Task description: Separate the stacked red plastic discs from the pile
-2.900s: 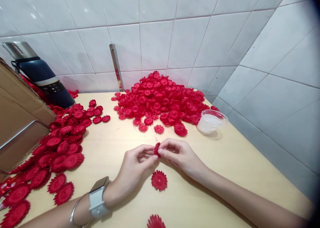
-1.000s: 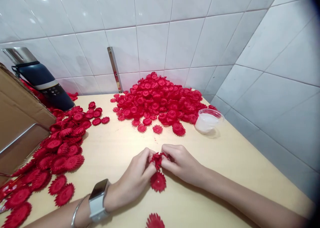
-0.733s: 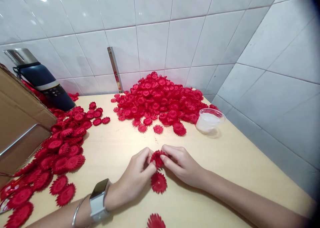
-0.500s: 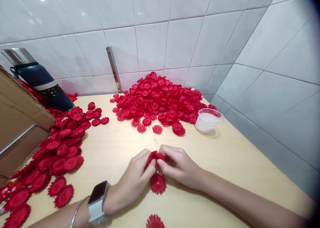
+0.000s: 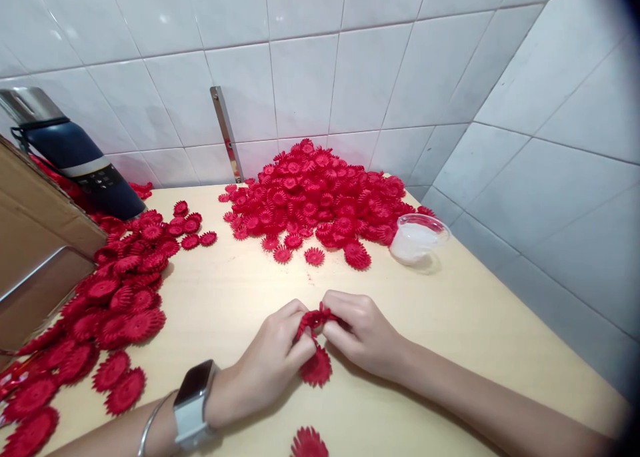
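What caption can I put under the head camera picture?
Left hand and right hand pinch a red flower between them, a red pile and a clear cup beyond.

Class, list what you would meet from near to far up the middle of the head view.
Bottom-edge toothed disc → second toothed disc → pinched red piece → small loose disc → red heap → tiled wall.

On the table [image 5: 465,337], the larger heap of discs [image 5: 320,203] stands far centre against the wall [image 5: 305,77], with the cup [image 5: 416,242] at its near right side and the metal strip [image 5: 225,131] on the wall to its left. At left, the smaller heap of discs [image 5: 125,290] lies right of the carton [image 5: 37,223], the bottle [image 5: 83,163] behind. One loose disc [image 5: 318,370] lies near centre, another [image 5: 309,443] nearer.
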The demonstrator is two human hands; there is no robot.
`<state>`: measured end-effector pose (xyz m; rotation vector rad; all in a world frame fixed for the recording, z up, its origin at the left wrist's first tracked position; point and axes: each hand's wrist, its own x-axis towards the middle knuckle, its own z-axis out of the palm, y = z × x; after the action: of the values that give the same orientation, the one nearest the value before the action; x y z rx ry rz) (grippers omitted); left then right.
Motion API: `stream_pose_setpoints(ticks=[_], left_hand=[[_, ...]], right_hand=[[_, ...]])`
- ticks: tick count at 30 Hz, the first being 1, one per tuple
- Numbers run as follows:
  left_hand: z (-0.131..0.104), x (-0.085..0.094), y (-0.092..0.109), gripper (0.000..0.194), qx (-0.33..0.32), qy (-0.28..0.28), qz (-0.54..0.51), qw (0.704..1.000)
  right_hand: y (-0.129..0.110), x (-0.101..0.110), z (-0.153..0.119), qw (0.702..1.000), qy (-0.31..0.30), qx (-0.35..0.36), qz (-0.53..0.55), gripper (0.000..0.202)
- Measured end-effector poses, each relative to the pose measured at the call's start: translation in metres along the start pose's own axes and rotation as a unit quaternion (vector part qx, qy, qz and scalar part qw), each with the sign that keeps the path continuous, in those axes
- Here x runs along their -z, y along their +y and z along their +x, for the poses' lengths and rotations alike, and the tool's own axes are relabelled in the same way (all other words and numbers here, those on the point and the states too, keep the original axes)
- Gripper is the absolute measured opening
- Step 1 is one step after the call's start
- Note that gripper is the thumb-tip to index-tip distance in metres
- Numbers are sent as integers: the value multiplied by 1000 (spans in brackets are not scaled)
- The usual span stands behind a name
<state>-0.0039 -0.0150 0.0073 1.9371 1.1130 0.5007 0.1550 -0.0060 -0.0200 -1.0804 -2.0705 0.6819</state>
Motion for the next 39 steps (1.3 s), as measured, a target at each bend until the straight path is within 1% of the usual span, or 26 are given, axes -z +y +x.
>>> stream_pose_setpoints(ticks=[3,5,7,9,13,15,16,18,20,22,24,27,28,30,33,35,39], left_hand=[[1,1,1,17,-2,-3,-23,1000],[2,2,2,19,-5,-4,-49,999],[3,2,2,21,-8,-3,-81,997],[4,3,3,20,0,-8,-127,992],[7,3,1,15,38,-31,-247,968],[8,2,0,15,44,-23,-281,958],[8,2,-1,16,45,-16,-287,957],[7,2,-2,17,48,-6,-283,958],[7,3,-4,18,49,-3,-270,962],[6,3,-4,18,39,-3,-254,966],[6,3,-4,19,22,-6,-233,972],[3,0,-3,14,10,0,-162,987],[2,-1,-2,14,12,9,-130,991],[1,-3,-1,18,20,45,-72,996],[1,-3,2,17,14,88,-42,995],[1,-2,3,20,3,85,-38,996],[2,-1,3,18,-4,46,-25,999]], right_hand=[[-2,4,3,996,1,-73,44,22],[-3,7,5,989,6,-111,94,23],[-2,8,7,976,7,-145,161,23],[0,8,7,960,-6,-173,221,22],[3,7,8,938,-44,-191,285,20],[1,8,8,933,-54,-189,301,19],[0,8,8,935,-54,-184,298,18],[-3,9,8,948,-49,-167,266,17],[-6,10,8,964,-50,-144,217,22],[-8,10,9,970,-69,-123,196,24],[-8,10,9,964,-86,-119,222,21],[-8,10,10,938,-104,-126,307,22],[-8,10,10,929,-107,-127,329,23],[-8,10,10,918,-109,-132,359,24],[-6,7,9,909,-97,-155,374,27],[-4,7,8,904,-104,-164,381,29],[-1,12,10,905,-138,-159,369,25]])
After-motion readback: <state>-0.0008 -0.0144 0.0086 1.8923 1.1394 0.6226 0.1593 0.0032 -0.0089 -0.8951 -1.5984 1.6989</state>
